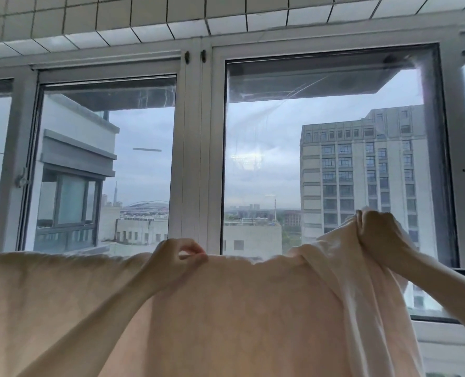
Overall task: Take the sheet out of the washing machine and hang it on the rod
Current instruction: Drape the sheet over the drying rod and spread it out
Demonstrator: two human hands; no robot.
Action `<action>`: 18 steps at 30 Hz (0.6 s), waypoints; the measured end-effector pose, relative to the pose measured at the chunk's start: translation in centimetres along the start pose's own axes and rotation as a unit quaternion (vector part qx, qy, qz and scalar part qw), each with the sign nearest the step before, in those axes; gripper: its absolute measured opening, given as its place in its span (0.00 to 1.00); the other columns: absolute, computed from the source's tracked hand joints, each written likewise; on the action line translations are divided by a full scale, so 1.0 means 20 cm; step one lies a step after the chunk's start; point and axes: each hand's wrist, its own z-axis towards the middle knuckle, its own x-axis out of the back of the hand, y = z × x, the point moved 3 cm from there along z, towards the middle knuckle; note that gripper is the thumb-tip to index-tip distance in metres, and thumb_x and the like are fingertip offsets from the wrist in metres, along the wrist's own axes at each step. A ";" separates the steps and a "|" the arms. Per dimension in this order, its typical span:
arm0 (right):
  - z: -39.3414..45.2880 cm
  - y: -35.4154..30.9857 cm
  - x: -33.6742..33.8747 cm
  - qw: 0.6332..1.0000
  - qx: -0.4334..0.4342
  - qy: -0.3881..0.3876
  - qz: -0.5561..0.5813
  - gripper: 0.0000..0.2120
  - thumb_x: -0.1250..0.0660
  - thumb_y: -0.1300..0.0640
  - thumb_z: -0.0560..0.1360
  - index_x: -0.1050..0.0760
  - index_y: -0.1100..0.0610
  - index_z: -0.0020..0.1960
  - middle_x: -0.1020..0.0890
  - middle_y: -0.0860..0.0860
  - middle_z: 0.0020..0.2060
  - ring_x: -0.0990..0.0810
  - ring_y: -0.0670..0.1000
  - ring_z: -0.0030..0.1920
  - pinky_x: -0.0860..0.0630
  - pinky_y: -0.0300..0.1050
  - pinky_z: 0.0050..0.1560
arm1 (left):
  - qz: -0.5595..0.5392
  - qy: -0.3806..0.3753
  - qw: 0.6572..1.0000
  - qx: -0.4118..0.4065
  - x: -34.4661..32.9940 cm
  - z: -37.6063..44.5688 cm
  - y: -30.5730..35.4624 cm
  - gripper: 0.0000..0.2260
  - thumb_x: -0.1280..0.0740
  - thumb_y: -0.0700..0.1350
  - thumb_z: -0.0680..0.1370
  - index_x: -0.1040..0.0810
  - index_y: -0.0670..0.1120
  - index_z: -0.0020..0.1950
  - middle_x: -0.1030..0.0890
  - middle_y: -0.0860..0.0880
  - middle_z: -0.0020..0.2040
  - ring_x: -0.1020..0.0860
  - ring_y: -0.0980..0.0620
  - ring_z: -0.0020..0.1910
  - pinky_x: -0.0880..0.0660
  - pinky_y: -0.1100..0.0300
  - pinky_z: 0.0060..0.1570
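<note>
No writing, label, brand, number or sign can be read anywhere here (the buildings [361, 170] beyond the window [323, 164] show only bare fronts, too far off for lettering).

- sheet [225, 308]: soft matt cream cloth, lightly wrinkled, lower frame
- window glass [321, 164]: glossy, faint reflections
- window frame [193, 159]: smooth pale painted metal
- ceiling tiles [144, 14]: white, slightly glossy, upper frame

Backlit by overcast daylight through the window [323, 159]; soft, edges bowed.
</note>
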 end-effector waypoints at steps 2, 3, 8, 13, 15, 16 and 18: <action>0.00 0.03 0.02 1.000 -0.005 -0.007 0.004 0.17 0.50 0.55 0.82 0.33 0.53 0.36 0.26 0.50 0.30 0.26 0.50 0.31 0.28 0.49 0.37 | -0.001 0.005 1.000 -0.013 -0.03 0.02 0.00 0.03 0.28 0.48 0.73 0.19 0.53 0.39 0.17 0.58 0.37 0.21 0.65 0.41 0.25 0.70 0.45; 0.00 0.05 0.02 1.000 -0.002 -0.004 -0.003 0.17 0.50 0.55 0.82 0.32 0.54 0.37 0.25 0.52 0.30 0.25 0.52 0.31 0.26 0.50 0.37 | 0.002 0.014 1.000 -0.017 -0.04 0.03 -0.01 0.04 0.29 0.49 0.73 0.19 0.53 0.38 0.17 0.57 0.36 0.20 0.64 0.40 0.23 0.66 0.46; 0.01 0.10 0.05 1.000 0.004 0.000 -0.015 0.17 0.51 0.55 0.82 0.32 0.56 0.37 0.23 0.54 0.30 0.24 0.54 0.31 0.23 0.53 0.38 | -0.001 0.083 0.996 -0.009 -0.06 0.04 -0.04 0.07 0.29 0.49 0.74 0.20 0.51 0.36 0.18 0.55 0.33 0.20 0.60 0.37 0.21 0.55 0.44; 0.04 0.15 0.09 0.999 0.028 -0.003 -0.021 0.17 0.51 0.54 0.82 0.33 0.56 0.37 0.23 0.54 0.31 0.23 0.54 0.31 0.25 0.51 0.34 | -0.002 0.142 0.990 0.008 -0.09 0.06 0.02 0.08 0.29 0.45 0.73 0.20 0.50 0.34 0.18 0.56 0.32 0.21 0.60 0.37 0.26 0.62 0.39; 0.05 0.19 0.11 0.999 0.028 -0.009 -0.020 0.17 0.51 0.56 0.82 0.32 0.57 0.37 0.23 0.52 0.31 0.24 0.53 0.31 0.29 0.47 0.31 | 0.026 0.151 0.988 0.010 -0.10 0.07 0.03 0.09 0.29 0.45 0.74 0.22 0.51 0.34 0.19 0.56 0.33 0.20 0.59 0.37 0.27 0.62 0.39; 0.06 0.22 0.13 1.000 0.024 -0.012 -0.016 0.17 0.51 0.56 0.82 0.32 0.57 0.38 0.23 0.52 0.31 0.24 0.53 0.32 0.28 0.47 0.32 | 0.045 0.156 0.987 0.010 -0.10 0.07 0.04 0.09 0.29 0.45 0.74 0.22 0.51 0.34 0.19 0.56 0.33 0.20 0.57 0.37 0.27 0.61 0.38; 0.08 0.28 0.16 1.000 0.014 -0.017 -0.010 0.16 0.50 0.57 0.81 0.31 0.57 0.38 0.23 0.51 0.31 0.23 0.53 0.32 0.24 0.51 0.37 | 0.081 0.171 0.982 0.017 -0.11 0.05 0.05 0.08 0.29 0.44 0.74 0.23 0.50 0.35 0.20 0.55 0.32 0.21 0.55 0.35 0.30 0.62 0.35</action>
